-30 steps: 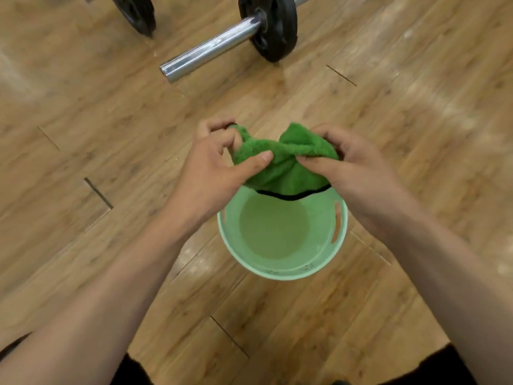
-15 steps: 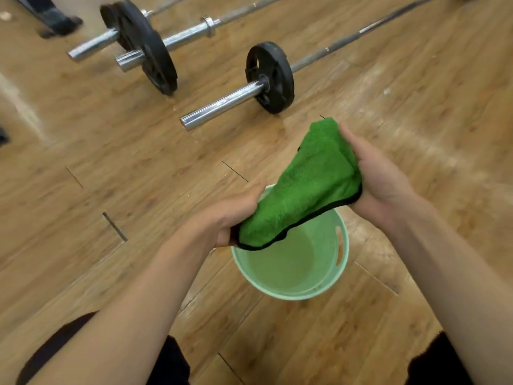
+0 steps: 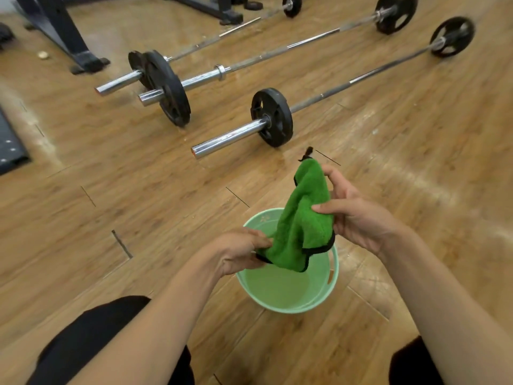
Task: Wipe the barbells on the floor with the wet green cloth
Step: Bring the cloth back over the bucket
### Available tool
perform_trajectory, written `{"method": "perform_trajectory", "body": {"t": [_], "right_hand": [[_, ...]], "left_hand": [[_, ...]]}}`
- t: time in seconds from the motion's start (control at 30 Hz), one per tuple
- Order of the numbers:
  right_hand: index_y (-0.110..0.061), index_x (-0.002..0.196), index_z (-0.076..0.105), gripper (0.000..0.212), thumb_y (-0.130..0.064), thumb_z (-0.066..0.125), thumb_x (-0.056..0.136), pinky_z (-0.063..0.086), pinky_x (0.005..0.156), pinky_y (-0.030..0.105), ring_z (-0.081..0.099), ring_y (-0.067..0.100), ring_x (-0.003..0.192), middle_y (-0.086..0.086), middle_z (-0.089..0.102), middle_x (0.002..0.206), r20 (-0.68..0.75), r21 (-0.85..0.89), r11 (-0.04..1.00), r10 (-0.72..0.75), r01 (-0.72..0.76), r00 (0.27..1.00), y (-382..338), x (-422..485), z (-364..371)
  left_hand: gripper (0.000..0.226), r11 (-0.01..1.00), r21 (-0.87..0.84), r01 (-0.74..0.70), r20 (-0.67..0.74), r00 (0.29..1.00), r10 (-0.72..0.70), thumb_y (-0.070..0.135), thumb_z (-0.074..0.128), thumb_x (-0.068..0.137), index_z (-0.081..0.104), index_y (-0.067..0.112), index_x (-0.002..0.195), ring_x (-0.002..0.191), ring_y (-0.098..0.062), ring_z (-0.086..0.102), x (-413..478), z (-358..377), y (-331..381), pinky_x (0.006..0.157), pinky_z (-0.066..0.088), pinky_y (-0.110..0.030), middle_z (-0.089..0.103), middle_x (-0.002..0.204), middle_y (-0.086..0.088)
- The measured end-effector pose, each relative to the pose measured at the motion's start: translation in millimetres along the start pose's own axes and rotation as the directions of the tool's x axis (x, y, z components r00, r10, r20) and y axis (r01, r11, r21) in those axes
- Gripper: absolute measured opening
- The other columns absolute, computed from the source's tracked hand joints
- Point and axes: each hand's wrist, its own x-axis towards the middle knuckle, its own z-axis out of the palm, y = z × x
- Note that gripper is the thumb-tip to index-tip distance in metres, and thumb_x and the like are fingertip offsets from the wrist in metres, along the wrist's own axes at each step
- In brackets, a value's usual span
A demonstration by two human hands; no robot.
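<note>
green cloth point(image 3: 304, 220) held over pale green bucket point(image 3: 319, 304): left hand point(image 3: 240, 252) pinches its lower corner, right hand point(image 3: 358, 218) grips its upper part; barbells point(image 3: 241, 132) on floor beyond

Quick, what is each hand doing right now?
Left hand: closed, pinching the lower corner of the green fluffy cloth with black trim.
Right hand: closed on the same cloth's upper part, above the pale green plastic bucket.
</note>
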Motion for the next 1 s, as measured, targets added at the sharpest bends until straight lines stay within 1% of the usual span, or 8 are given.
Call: {"method": "perform_trajectory", "body": {"t": [0.1, 0.2, 0.4, 0.5, 0.67, 0.8, 0.9, 1.0], "right_hand": [[-0.023, 0.118, 0.058, 0.038, 0.009, 0.053, 0.098, 0.057, 0.068, 0.040, 0.069, 0.024, 0.087, 0.012, 0.075, 0.102, -0.183, -0.121, 0.992, -0.049, 0.027, 0.982, 2.2, -6.5, -9.0], [-0.022, 0.109, 0.063, 0.043, 0.015, 0.045, 0.097, 0.050, 0.081, 0.038, 0.066, 0.021, 0.090, 0.024, 0.067, 0.105, -0.292, -0.200, 0.977, -0.129, 0.071, 0.948, 10.9, -6.5, -12.7], [-0.013, 0.126, 0.069, 0.055, 0.013, 0.044, 0.084, 0.051, 0.081, 0.034, 0.059, 0.021, 0.080, 0.008, 0.056, 0.080, -0.284, 0.270, 0.957, -0.026, 0.106, 0.958, 24.5, -13.7, -4.4], [-0.013, 0.128, 0.070, 0.042, -0.009, 0.053, 0.090, 0.056, 0.091, 0.046, 0.072, 0.031, 0.095, 0.015, 0.074, 0.094, -0.207, 0.390, 0.914, 0.208, -0.115, 0.956, 28.0, -19.0, 9.1], [-0.013, 0.105, 0.077, 0.023, -0.029, 0.061, 0.099, 0.058, 0.088, 0.044, 0.075, 0.030, 0.092, 0.014, 0.079, 0.098, -0.461, -0.223, 0.824, 0.381, -0.520, 0.801, 46.8, -15.5, 14.0], [-0.019, 0.117, 0.077, 0.024, -0.010, 0.063, 0.100, 0.059, 0.096, 0.042, 0.076, 0.023, 0.096, 0.005, 0.079, 0.097, -0.424, -0.051, 0.949, 0.261, -0.310, 0.867, 43.7, -18.4, 11.5], [-0.019, 0.131, 0.066, 0.041, 0.005, 0.058, 0.099, 0.062, 0.074, 0.030, 0.075, 0.016, 0.083, 0.001, 0.072, 0.081, -0.479, 0.069, 0.990, 0.140, -0.122, 0.867, 38.5, -19.9, 9.6], [-0.022, 0.137, 0.061, 0.055, 0.015, 0.053, 0.096, 0.055, 0.057, 0.021, 0.074, 0.009, 0.072, -0.001, 0.074, 0.081, -0.533, 0.079, 0.994, 0.101, -0.069, 0.840, 39.7, -23.5, 9.1]], "left_hand": [[0.031, 0.926, -0.237, -0.293, -0.209, 0.947, 0.246, -0.018, 0.059, 0.093, 0.048, 0.009, 0.083, 0.084, -0.025, 0.070, -5.8, -7.2, 8.1, 0.067, 0.063, -0.034, 0.067, 0.088, -0.015], [0.033, 0.876, -0.187, -0.444, -0.321, 0.871, 0.372, -0.020, 0.063, 0.089, 0.050, 0.009, 0.083, 0.074, -0.022, 0.074, -14.1, -23.0, 14.3, 0.062, 0.062, -0.031, 0.071, 0.081, -0.012], [0.028, 0.840, 0.141, -0.524, -0.344, 0.769, 0.538, 0.000, 0.063, 0.100, 0.047, 0.017, 0.086, 0.074, -0.023, 0.073, -24.1, -24.8, 0.8, 0.057, 0.056, -0.031, 0.075, 0.084, -0.008], [0.030, 0.752, -0.007, -0.659, -0.289, 0.721, 0.630, -0.003, 0.065, 0.096, 0.047, 0.021, 0.093, 0.068, -0.019, 0.071, -33.8, -22.7, 6.5, 0.047, 0.052, -0.027, 0.073, 0.083, -0.003], [0.041, 0.636, -0.194, -0.747, -0.305, 0.662, 0.684, 0.016, 0.069, 0.087, 0.063, 0.027, 0.125, 0.097, -0.019, 0.073, -49.3, -22.4, 7.3, 0.075, 0.064, -0.037, 0.076, 0.113, -0.003], [0.048, 0.715, 0.070, -0.696, -0.283, 0.673, 0.683, 0.020, 0.060, 0.102, 0.056, 0.045, 0.143, 0.106, -0.020, 0.074, -47.4, -31.0, 1.8, 0.089, 0.063, -0.040, 0.077, 0.118, -0.001], [0.042, 0.716, 0.372, -0.591, -0.221, 0.693, 0.686, 0.029, 0.051, 0.109, 0.055, 0.062, 0.135, 0.108, -0.022, 0.071, -45.8, -34.0, -1.7, 0.094, 0.059, -0.056, 0.076, 0.112, 0.004], [0.039, 0.757, 0.399, -0.517, -0.228, 0.744, 0.628, 0.025, 0.057, 0.106, 0.060, 0.049, 0.137, 0.128, -0.020, 0.063, -43.4, -30.9, -1.4, 0.107, 0.053, -0.045, 0.066, 0.141, -0.004]]}}
